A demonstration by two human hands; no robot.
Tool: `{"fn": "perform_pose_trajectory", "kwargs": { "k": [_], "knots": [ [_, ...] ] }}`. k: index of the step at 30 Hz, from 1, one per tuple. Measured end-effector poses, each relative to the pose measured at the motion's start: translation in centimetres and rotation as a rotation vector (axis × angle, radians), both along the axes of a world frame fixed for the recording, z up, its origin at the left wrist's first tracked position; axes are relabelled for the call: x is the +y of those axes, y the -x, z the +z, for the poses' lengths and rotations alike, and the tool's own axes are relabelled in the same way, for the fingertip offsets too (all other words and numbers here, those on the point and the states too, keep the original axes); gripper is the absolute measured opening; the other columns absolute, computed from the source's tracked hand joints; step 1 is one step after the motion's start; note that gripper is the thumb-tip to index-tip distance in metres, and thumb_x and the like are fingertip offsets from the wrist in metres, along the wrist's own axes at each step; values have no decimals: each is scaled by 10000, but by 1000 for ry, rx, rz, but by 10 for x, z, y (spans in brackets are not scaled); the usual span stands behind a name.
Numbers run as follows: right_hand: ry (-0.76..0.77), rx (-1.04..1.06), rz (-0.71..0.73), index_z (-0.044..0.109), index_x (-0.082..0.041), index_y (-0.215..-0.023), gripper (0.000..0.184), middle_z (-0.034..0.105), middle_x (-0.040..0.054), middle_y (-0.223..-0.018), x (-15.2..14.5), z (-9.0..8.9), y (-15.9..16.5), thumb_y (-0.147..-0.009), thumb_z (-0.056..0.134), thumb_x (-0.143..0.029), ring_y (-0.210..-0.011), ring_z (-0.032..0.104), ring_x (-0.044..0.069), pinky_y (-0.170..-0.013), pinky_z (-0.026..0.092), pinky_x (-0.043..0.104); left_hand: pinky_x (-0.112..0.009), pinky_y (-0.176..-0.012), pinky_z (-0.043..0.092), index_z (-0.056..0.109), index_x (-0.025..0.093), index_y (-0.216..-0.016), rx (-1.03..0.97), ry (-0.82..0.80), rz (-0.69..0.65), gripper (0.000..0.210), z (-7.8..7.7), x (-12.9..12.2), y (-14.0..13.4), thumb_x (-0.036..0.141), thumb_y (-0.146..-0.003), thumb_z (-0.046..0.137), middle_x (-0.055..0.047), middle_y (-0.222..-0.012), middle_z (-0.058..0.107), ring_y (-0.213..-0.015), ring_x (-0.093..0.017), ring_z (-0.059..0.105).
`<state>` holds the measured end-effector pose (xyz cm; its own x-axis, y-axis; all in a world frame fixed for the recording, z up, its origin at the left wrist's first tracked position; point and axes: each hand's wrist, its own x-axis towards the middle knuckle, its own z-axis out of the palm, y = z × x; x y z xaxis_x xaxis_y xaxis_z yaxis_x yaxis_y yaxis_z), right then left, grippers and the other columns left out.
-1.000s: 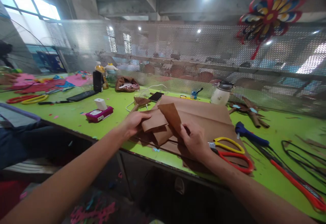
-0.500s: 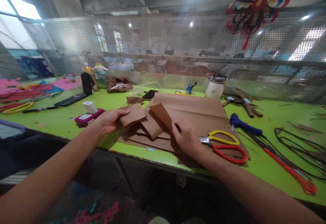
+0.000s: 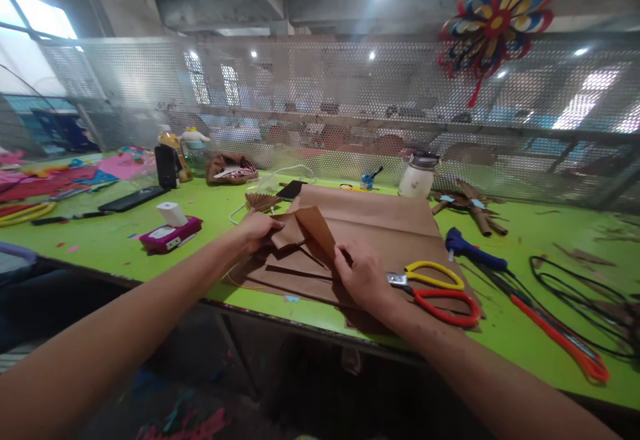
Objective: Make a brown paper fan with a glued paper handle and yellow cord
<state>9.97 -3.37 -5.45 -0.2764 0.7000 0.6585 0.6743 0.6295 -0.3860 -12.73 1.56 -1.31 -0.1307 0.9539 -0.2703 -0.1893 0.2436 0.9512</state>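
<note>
My left hand is closed on a piece of brown paper, thumb on top. My right hand pinches the lower right edge of a second brown paper piece, which stands up at a slant. The two pieces meet or overlap between the hands; how they join I cannot tell. Beneath them lies a large creased sheet of brown paper. Scissors with one yellow and one red handle rest on this sheet, just right of my right hand, their blades partly hidden by it.
Right of the sheet lie a blue glue gun, a red-handled tool and a black cable. A purple box bears a white plug at left. A jar stands behind, before a perforated metal screen.
My left hand has moved right with its paper, up against the piece in my right hand. My right hand stays nearly in place, and the view has shifted slightly.
</note>
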Motion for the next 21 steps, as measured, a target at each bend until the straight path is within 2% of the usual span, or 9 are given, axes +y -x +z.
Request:
{"fn": "perform_pose_trajectory", "kwargs": {
  "k": [3,6,9,12,14,17,19,21],
  "knots": [
    [14,-14,-14,618,-168,-814,188,631,55,-747,-1,1,-1,-872,441,-198,-709,569,173,-667,390,268,-294,-490,519,642,86,-798,72,48,-5,190,8,-4,16,11,-624,652,-108,-637,687,-522,-208,640],
    [38,-66,-2,611,-169,-797,179,610,47,-762,-3,2,1,-872,449,-184,-709,553,162,-661,388,262,-266,-458,511,656,74,-790,156,78,66,119,24,-17,47,99,-674,669,-138,-700,698,-535,-212,646],
    [10,-160,37,603,-165,-810,159,592,56,-826,-7,2,6,-873,458,-169,-769,531,158,-694,399,259,-220,-500,523,657,103,-902,138,-63,145,163,43,-35,77,136,-752,604,-79,-762,716,-569,-177,659],
    [-48,-318,195,616,-153,-830,164,590,76,-871,-10,1,11,-887,467,-190,-880,505,177,-772,412,288,-207,-609,541,617,132,-1045,3,-232,151,262,59,-50,87,197,-792,595,-4,-840,720,-669,-151,674],
    [-64,-415,310,634,-150,-862,179,603,83,-884,-10,0,12,-892,485,-244,-916,494,190,-817,414,323,-201,-643,542,608,145,-1049,-45,-316,174,268,67,-55,80,201,-787,615,41,-828,715,-657,-120,663],
    [-30,-455,420,643,-147,-953,221,626,91,-942,-12,5,10,-885,506,-307,-944,502,192,-854,418,342,-197,-730,532,617,146,-1056,-81,-428,60,256,71,-54,50,164,-802,592,38,-941,707,-778,-113,656],
    [3,-426,490,641,-142,-993,229,639,93,-974,-15,12,5,-891,496,-288,-960,519,182,-863,425,323,-169,-663,525,650,132,-983,-71,-413,15,200,69,-46,23,146,-798,576,7,-915,708,-745,-107,641],
    [41,-368,538,644,-141,-995,219,653,89,-973,-17,21,-3,-896,479,-246,-957,542,169,-859,432,301,-163,-606,505,648,132,-961,-84,-415,-59,213,63,-35,-9,163,-751,636,1,-911,694,-735,-105,620]
  ]
}}
